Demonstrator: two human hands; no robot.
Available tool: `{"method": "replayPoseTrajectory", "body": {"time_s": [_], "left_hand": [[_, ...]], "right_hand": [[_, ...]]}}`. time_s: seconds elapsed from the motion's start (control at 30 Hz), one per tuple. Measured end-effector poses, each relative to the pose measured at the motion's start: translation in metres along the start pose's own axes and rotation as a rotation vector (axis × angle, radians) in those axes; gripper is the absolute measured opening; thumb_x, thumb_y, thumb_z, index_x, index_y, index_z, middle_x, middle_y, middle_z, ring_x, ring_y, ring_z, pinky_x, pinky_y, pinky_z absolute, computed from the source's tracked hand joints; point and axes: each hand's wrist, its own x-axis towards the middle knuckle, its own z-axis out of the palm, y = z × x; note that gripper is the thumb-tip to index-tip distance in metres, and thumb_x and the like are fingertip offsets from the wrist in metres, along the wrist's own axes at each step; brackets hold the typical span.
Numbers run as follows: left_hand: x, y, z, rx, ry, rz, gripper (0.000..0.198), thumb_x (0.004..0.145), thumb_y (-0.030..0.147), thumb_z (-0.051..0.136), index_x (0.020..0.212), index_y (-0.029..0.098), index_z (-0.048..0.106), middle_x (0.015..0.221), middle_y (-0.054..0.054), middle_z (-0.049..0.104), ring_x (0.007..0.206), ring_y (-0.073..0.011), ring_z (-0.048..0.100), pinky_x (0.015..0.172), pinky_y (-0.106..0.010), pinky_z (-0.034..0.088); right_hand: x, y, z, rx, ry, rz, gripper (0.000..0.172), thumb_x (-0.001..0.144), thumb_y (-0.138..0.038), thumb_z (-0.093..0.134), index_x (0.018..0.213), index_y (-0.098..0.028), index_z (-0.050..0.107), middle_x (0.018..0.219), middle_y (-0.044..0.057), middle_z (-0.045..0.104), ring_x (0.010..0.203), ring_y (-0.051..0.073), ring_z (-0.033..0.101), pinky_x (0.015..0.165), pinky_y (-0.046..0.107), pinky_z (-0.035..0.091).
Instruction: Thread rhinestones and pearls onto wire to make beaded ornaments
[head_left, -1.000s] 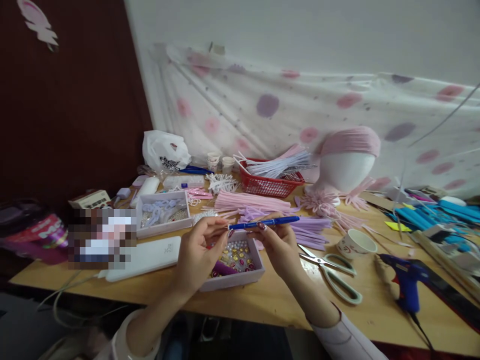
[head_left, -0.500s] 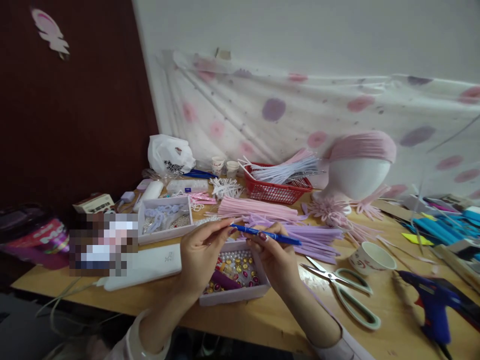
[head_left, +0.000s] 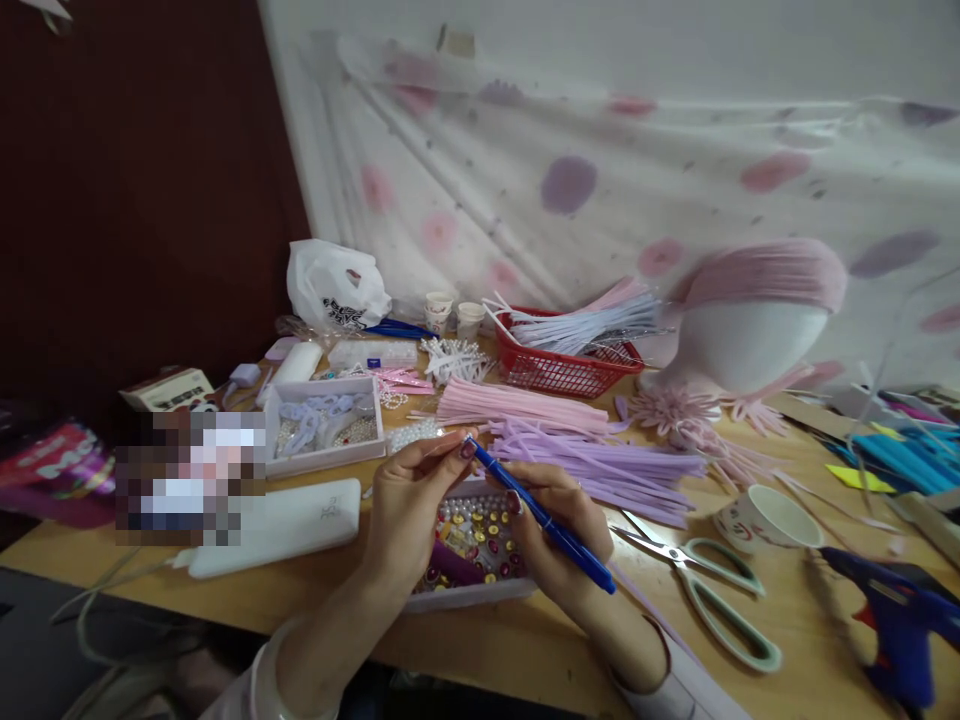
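A blue pen [head_left: 577, 560] slants between my hands, its tip up and to the left. My right hand [head_left: 581, 505] is closed around its barrel. My left hand [head_left: 405, 505] pinches thumb and forefinger together right at the pen's tip; whatever small thing lies between them is too small to make out. Below both hands stands a white box [head_left: 480, 596] of pearls, gold beads and dark red gems, partly covered by my fingers and wrists. Lavender pipe cleaners [head_left: 600, 470] lie just behind my right hand.
Scissors [head_left: 682, 555], a paper cup [head_left: 772, 520] and a blue glue gun [head_left: 892, 620] are on the right. Pink pipe cleaners [head_left: 525, 408], a red basket [head_left: 562, 372] and a foam head [head_left: 757, 340] stand behind. On the left are a white power bank [head_left: 285, 530] and a bead tray [head_left: 322, 462].
The pen has swung from nearly level to a steep slant, its rear end lower. My right hand has turned with it and moved slightly right. The camera view has shifted a little.
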Motion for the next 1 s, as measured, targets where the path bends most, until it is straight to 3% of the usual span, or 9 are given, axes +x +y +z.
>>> {"method": "replayPoseTrajectory", "body": {"time_s": [0.1, 0.33, 0.53, 0.7, 0.8, 0.9, 1.0], "left_hand": [[-0.002, -0.001, -0.001, 0.009, -0.007, 0.003, 0.021, 0.061, 0.025, 0.09, 0.078, 0.019, 0.079, 0.083, -0.002, 0.081, 0.078, -0.0139, 0.074, 0.073, -0.022, 0.062], [-0.002, -0.004, -0.008, 0.112, -0.037, 0.062, 0.021, 0.067, 0.021, 0.087, 0.086, 0.019, 0.079, 0.089, -0.002, 0.081, 0.084, -0.0135, 0.075, 0.079, -0.021, 0.06], [0.0, -0.007, -0.012, 0.157, -0.031, 0.08, 0.022, 0.067, 0.022, 0.088, 0.087, 0.019, 0.079, 0.092, -0.003, 0.081, 0.09, -0.0161, 0.075, 0.084, -0.023, 0.059], [-0.002, -0.006, -0.01, 0.147, -0.071, 0.111, 0.014, 0.069, 0.018, 0.086, 0.08, 0.018, 0.078, 0.092, -0.003, 0.081, 0.09, -0.015, 0.075, 0.085, -0.021, 0.059], [-0.005, -0.002, -0.009, 0.102, -0.075, 0.091, 0.022, 0.069, 0.016, 0.086, 0.089, 0.02, 0.078, 0.093, -0.002, 0.081, 0.089, -0.0132, 0.076, 0.081, -0.017, 0.059], [-0.006, 0.007, -0.009, 0.019, -0.176, -0.009, 0.032, 0.07, 0.014, 0.085, 0.1, 0.022, 0.078, 0.104, -0.004, 0.08, 0.095, -0.0145, 0.075, 0.081, -0.017, 0.059], [-0.003, 0.014, -0.009, -0.039, -0.274, -0.133, 0.027, 0.072, 0.019, 0.085, 0.098, 0.021, 0.08, 0.104, -0.006, 0.08, 0.085, -0.0132, 0.076, 0.076, -0.016, 0.06]], "right_hand": [[0.004, -0.002, -0.002, -0.134, -0.014, -0.212, 0.028, 0.08, -0.003, 0.064, 0.094, -0.027, 0.058, 0.111, 0.006, 0.074, 0.094, 0.023, 0.074, 0.074, 0.034, 0.062], [0.013, -0.01, -0.01, -0.276, -0.108, -0.184, 0.025, 0.079, -0.004, 0.065, 0.089, -0.027, 0.064, 0.107, 0.007, 0.077, 0.086, 0.023, 0.076, 0.07, 0.034, 0.065], [0.012, -0.005, -0.004, -0.274, -0.063, -0.346, 0.028, 0.077, -0.001, 0.066, 0.089, -0.026, 0.062, 0.104, 0.008, 0.077, 0.082, 0.021, 0.077, 0.064, 0.029, 0.064], [0.011, -0.009, -0.004, -0.318, -0.08, -0.246, 0.02, 0.081, -0.007, 0.065, 0.089, -0.025, 0.061, 0.1, 0.009, 0.078, 0.081, 0.022, 0.077, 0.067, 0.03, 0.064], [0.01, -0.01, -0.007, -0.317, -0.103, -0.224, 0.018, 0.082, -0.008, 0.066, 0.09, -0.024, 0.061, 0.103, 0.01, 0.077, 0.083, 0.022, 0.077, 0.068, 0.03, 0.063], [0.007, -0.006, -0.007, -0.248, -0.057, -0.195, 0.019, 0.084, -0.009, 0.065, 0.092, -0.025, 0.058, 0.107, 0.008, 0.076, 0.088, 0.021, 0.075, 0.071, 0.03, 0.061], [0.006, -0.002, -0.006, -0.102, 0.014, -0.076, 0.017, 0.086, -0.011, 0.065, 0.091, -0.025, 0.057, 0.105, 0.005, 0.075, 0.09, 0.02, 0.073, 0.074, 0.031, 0.059]]}}
